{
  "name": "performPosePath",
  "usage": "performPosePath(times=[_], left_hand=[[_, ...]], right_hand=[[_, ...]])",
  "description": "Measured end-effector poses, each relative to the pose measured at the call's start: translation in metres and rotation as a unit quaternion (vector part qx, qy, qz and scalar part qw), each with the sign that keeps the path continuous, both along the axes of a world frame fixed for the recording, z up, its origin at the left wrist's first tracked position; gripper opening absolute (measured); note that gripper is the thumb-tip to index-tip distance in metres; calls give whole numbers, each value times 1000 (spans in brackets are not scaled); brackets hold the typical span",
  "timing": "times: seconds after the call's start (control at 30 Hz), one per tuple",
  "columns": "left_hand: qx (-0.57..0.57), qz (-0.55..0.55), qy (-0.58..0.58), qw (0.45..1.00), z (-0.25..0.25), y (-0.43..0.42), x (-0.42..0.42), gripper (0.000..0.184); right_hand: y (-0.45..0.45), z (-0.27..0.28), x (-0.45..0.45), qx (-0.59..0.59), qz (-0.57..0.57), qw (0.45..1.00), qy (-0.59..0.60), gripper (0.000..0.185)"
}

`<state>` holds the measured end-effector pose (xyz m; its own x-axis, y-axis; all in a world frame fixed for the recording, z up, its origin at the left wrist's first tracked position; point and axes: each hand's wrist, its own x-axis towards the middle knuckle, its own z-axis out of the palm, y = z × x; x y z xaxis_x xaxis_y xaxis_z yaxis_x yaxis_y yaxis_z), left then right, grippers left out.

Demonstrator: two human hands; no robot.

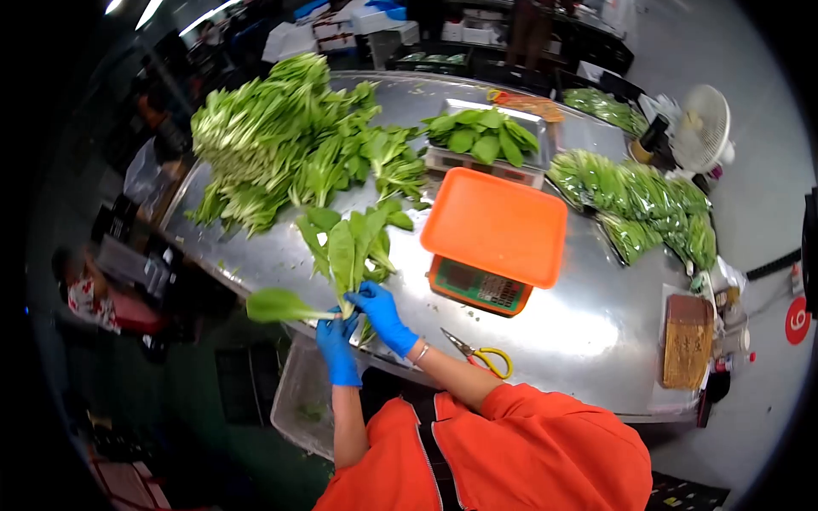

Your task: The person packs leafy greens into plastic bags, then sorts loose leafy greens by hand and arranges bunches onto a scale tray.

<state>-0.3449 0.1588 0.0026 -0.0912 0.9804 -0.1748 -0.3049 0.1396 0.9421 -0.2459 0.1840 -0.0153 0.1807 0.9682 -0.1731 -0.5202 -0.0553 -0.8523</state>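
Note:
Both my hands wear blue gloves and meet at the table's near edge. My left hand [338, 347] is closed on the pale stalk of a single green leaf [279, 306], which points out to the left. My right hand [381, 318] pinches the stem end of a leafy green plant [342, 254], its leaves pointing away from me. More loose greens lie right behind it; the fingertips partly hide the stems. To the right of my hands, scissors [477, 351] with yellow handles lie on the metal. An orange tray [496, 226] sits on a weighing scale [479, 285] beyond them.
A tall heap of greens [273, 140] fills the table's far left. Behind the orange tray, another scale's metal pan [532, 129] carries greens. Bagged greens [630, 187], a wooden block [687, 342] and a fan [702, 128] are at right. Below the edge stands a plastic bin [294, 396].

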Motion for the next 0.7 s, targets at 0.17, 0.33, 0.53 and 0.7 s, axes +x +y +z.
performPosePath(times=[0.17, 0.33, 0.53, 0.7], left_hand=[[59, 33, 53, 996, 0, 11, -4, 31], [32, 34, -144, 989, -10, 26, -87, 65], [-1, -114, -135, 984, -22, 18, -34, 33], [66, -10, -376, 924, -36, 8, -49, 33]], right_hand=[[-6, 15, 8, 39, -57, 997, 39, 20], [12, 22, 43, 24, -46, 996, -72, 21], [-13, 16, -9, 123, -10, 947, -296, 22], [-13, 4, -16, 29, -3, 993, -117, 19]])
